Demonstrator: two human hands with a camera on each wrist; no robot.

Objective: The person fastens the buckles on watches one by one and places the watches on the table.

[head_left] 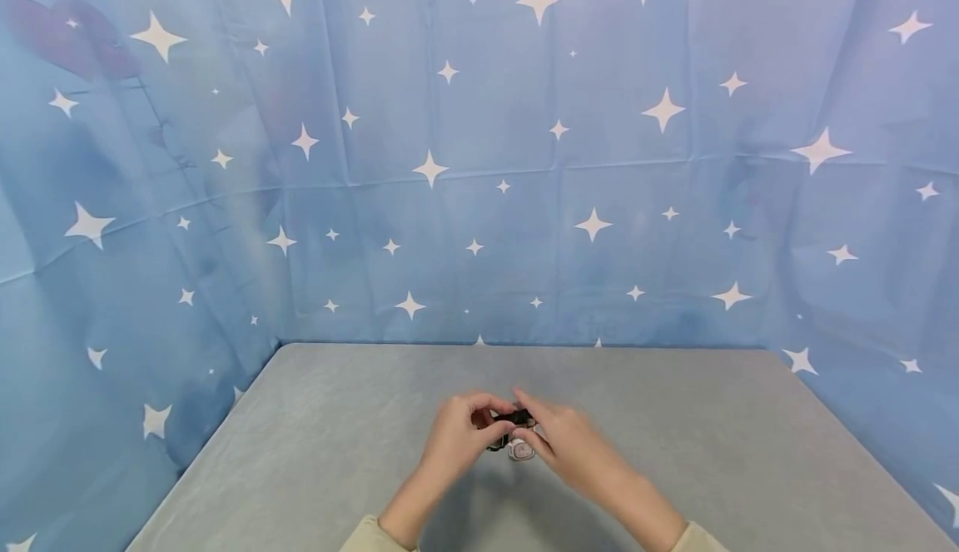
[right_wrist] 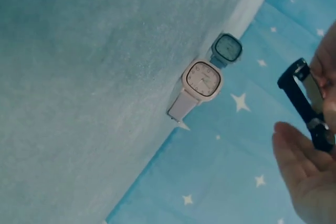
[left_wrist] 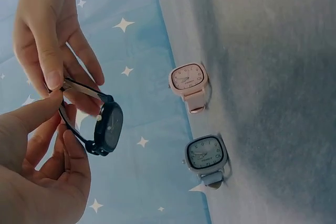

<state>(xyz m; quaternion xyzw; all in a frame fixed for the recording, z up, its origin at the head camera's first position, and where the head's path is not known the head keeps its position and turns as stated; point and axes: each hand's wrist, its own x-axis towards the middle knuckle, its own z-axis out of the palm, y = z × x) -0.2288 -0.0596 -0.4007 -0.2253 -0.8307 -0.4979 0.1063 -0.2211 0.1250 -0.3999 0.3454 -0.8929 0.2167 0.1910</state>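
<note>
A dark wristwatch [left_wrist: 109, 127] with a rounded case and a dark strap is held up above the table between my two hands. My left hand [head_left: 459, 435] pinches the strap between thumb and fingers. Opposite it, my right hand [head_left: 569, 444] has its thumb and fingers at the same strap, thumb tips close together in the left wrist view. The strap [right_wrist: 298, 95] forms a loop, its pale inner side partly showing. Fingers hide the strap ends, so whether they are fastened I cannot tell.
On the grey table [head_left: 337, 435] below lie a pink watch [left_wrist: 189, 78] and a grey-blue watch [left_wrist: 206, 153], side by side with faces up. Blue cloth [head_left: 494, 136] with white stars hangs behind the table and along both sides.
</note>
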